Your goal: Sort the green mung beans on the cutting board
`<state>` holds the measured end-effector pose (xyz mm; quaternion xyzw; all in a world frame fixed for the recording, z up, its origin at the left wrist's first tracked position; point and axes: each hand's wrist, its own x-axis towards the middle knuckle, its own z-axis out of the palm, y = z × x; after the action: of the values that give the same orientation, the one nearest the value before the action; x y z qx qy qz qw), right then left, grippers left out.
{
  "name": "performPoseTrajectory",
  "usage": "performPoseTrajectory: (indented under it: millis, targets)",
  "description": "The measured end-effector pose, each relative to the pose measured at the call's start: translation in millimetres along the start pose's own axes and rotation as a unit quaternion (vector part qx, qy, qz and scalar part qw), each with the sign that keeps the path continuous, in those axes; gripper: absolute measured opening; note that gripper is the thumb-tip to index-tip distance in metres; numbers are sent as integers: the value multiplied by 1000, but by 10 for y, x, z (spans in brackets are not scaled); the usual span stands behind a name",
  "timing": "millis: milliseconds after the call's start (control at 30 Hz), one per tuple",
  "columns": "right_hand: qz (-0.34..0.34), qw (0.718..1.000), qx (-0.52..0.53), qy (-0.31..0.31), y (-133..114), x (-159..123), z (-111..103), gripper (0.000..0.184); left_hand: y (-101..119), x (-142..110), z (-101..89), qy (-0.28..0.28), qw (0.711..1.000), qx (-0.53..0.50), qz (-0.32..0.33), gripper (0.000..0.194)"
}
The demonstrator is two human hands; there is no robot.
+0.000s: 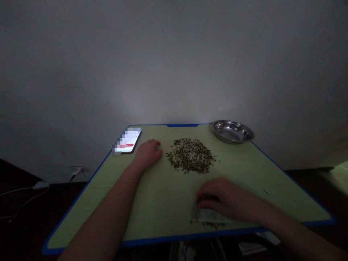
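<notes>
A loose pile of small dark brown grains [191, 156] is spread over the middle of the pale green table. My left hand [149, 154] rests on the tabletop just left of the pile, its thumb apart from the loosely bent fingers and nothing visible in it. Nearer the front edge, my right hand [220, 195] is closed over a pale, partly see-through flat piece [213, 216], whose kind I cannot make out. Several grains lie along that piece's near side, close to the table's edge. The fingertips of this hand are partly hidden.
A shiny metal bowl [233, 132] stands at the back right corner. To the left lies a phone [127, 141] with a lit screen. The table [152, 221] has a blue rim and meets a grey wall. Below the front edge, a round object [198, 250] shows dimly.
</notes>
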<state>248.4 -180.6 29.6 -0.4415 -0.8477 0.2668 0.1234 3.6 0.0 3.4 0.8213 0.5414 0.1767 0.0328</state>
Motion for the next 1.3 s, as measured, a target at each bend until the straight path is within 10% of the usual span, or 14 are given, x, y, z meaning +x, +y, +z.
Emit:
performPoseTrajectory:
  millis: [1300]
  targets:
    - [-4, 1000, 17, 6, -75, 83, 115, 18, 49, -12, -39, -8, 1000, 1, -5, 40]
